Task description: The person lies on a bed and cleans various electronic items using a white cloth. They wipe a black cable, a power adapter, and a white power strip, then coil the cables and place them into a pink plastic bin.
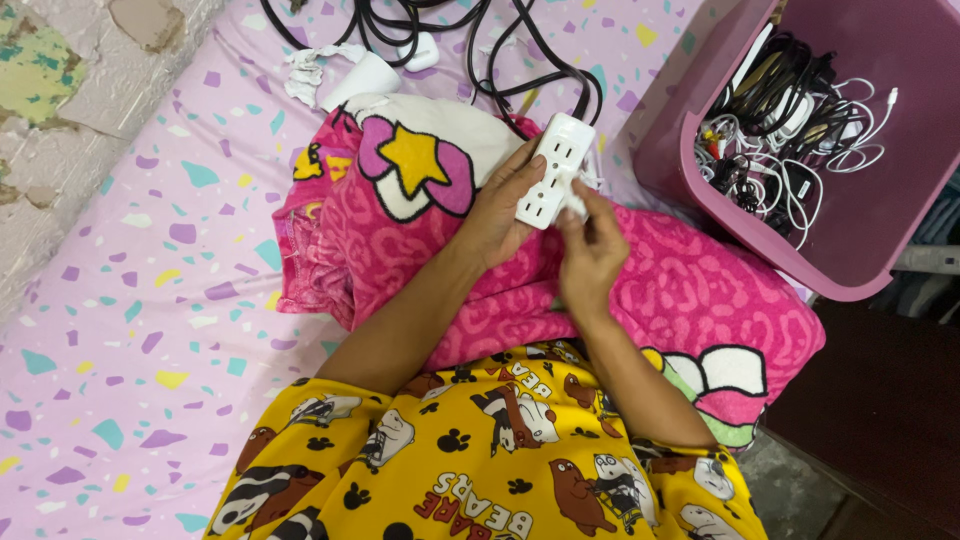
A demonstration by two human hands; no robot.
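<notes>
Over the pink blanket (680,290), my left hand (497,215) clamps the white power strip (556,170) steady while my right hand (590,250) pinches what seems a small white plug at its lower edge, best kept square to the sockets.

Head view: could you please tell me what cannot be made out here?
- Back of the white power strip: covered by the left hand.
- What the right hand pinches: hidden by its own fingers.
- Black cables: ends cut off by the top edge.
- Pink bin: tangled contents too small to separate.
</notes>
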